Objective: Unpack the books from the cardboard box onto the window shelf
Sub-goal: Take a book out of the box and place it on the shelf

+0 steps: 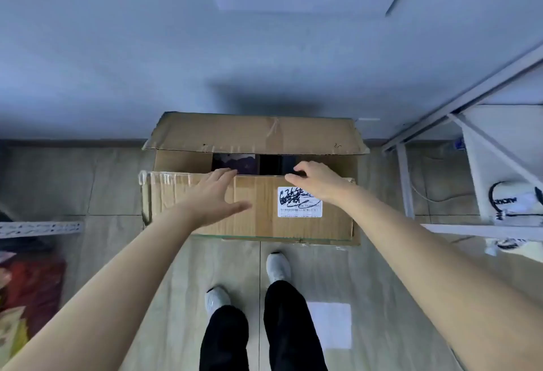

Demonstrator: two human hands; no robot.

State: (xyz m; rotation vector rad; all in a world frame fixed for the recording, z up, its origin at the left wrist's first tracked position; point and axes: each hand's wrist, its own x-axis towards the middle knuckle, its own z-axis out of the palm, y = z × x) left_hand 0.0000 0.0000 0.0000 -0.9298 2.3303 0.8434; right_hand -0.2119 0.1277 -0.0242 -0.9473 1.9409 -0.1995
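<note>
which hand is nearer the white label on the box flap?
Right. The right hand is at the top edge of the white label; the left hand lies on the flap well to its left.

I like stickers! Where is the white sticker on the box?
In the head view, the white sticker is on the cardboard box, on its near flap, just below the right hand.

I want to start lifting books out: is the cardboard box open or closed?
Partly open. The far flap is raised toward the wall; the near flap covers most of the top, leaving a gap where books show.
</note>
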